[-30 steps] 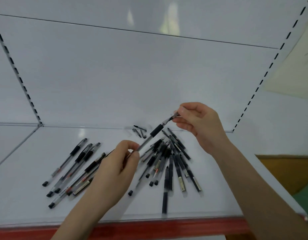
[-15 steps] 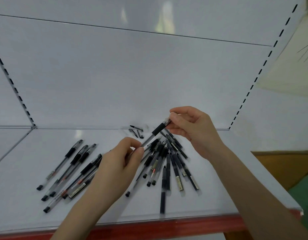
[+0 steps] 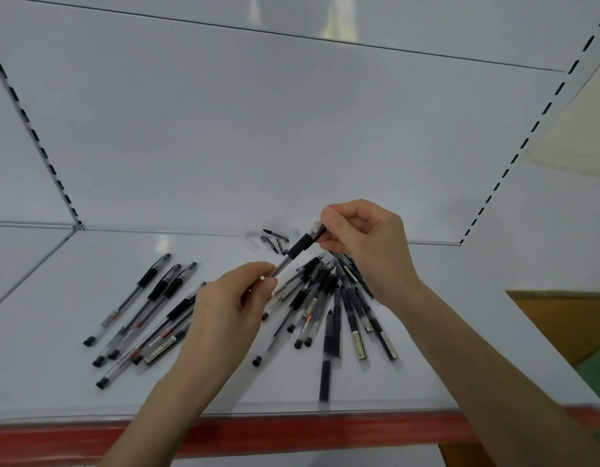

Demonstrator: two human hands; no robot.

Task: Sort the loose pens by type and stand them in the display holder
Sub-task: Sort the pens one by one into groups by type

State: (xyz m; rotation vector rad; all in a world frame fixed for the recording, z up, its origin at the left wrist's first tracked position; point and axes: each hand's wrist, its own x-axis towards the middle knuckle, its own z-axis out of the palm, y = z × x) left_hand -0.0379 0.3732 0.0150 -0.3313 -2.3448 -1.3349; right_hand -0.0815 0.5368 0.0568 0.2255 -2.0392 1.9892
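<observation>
So I've got one pen (image 3: pixel 293 252) pinched between both hands, up off the shelf (image 3: pixel 72 392): my left hand (image 3: pixel 229 306) has its fingertips closed on the clear barrel end, my right hand (image 3: pixel 366 242) is closed around the tip end, and the black grip section shows in between. It's tilted, higher on the right.

Room-wise, the shelf's front edge has a red strip (image 3: pixel 291 433) running along it, and there's bare white surface between that and the pens. The back panel (image 3: pixel 258 136) is plain white, with slotted uprights (image 3: pixel 35 136) at both sides.

Loose pens sit in two bunches: a row on the left (image 3: pixel 146 305), partly under my left hand, and a fanned pile (image 3: pixel 339 318) below my right wrist, overlapping each other. A few small dark bits (image 3: pixel 275 239) lie near the back edge, too blurry to tell what they are.
</observation>
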